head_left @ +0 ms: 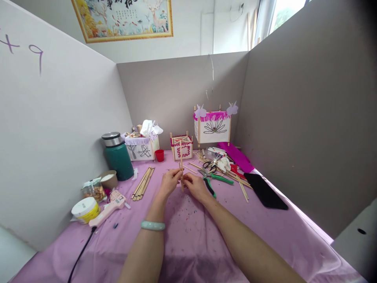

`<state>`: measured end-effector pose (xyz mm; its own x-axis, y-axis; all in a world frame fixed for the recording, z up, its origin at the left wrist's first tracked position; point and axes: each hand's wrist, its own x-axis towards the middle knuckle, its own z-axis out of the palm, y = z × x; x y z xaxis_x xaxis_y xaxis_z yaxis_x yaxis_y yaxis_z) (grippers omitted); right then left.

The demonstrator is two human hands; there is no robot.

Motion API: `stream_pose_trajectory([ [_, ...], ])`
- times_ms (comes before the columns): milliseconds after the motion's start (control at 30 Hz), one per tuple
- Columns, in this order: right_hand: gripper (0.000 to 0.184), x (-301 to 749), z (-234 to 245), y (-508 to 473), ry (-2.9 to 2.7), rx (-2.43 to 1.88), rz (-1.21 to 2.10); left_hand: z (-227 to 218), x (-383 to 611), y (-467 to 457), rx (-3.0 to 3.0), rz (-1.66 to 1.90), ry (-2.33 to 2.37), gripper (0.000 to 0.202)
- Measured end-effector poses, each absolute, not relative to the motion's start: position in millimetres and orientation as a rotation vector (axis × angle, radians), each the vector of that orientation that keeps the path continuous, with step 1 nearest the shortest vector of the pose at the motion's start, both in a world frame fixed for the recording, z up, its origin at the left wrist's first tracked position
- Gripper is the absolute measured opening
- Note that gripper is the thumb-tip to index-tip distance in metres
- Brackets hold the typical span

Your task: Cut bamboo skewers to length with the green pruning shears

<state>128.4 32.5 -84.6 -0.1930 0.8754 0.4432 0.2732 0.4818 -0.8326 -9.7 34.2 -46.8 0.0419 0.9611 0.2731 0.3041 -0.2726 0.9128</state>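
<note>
In the middle of the table, my left hand (pixel 170 181) pinches thin wooden sticks (pixel 181 155) that stand about upright. My right hand (pixel 195 186) closes on the same sticks slightly lower, from the right side. How many sticks there are, and how they are joined, I cannot make out. Just beyond the hands stands a small stick-framed lantern (pixel 182 151) with dark red trim. Left of my left hand lies a bundle of wooden sticks (pixel 143 184) with dark bands. Green-handled pliers (pixel 209 188) lie right beside my right hand.
Along the left are a pink glue gun (pixel 113 204), a tub (pixel 86 210), a green thermos (pixel 118 157) and a decorated box (pixel 150 148). A red cup (pixel 159 155) stands behind. Scissors (pixel 212 163), loose sticks and a black phone-like slab (pixel 265 190) lie right; a larger lantern (pixel 215 131) hangs behind.
</note>
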Motion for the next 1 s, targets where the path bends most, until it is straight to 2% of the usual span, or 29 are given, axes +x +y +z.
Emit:
stream_pose_trajectory([
  [133,0.016,130,-84,31,-1.743,-1.008,0.636,-47,-10,34,1.665,1.262,1.275,0.034],
  [633,0.016,131,-88,37,-1.736,-0.984,0.740,-49,-12,35,1.680,1.264,1.236,0.032],
  [1000,0.023,122,-77,23,-1.965,-1.286,0.379,-57,-13,41,1.827,1.333,1.292,0.027],
])
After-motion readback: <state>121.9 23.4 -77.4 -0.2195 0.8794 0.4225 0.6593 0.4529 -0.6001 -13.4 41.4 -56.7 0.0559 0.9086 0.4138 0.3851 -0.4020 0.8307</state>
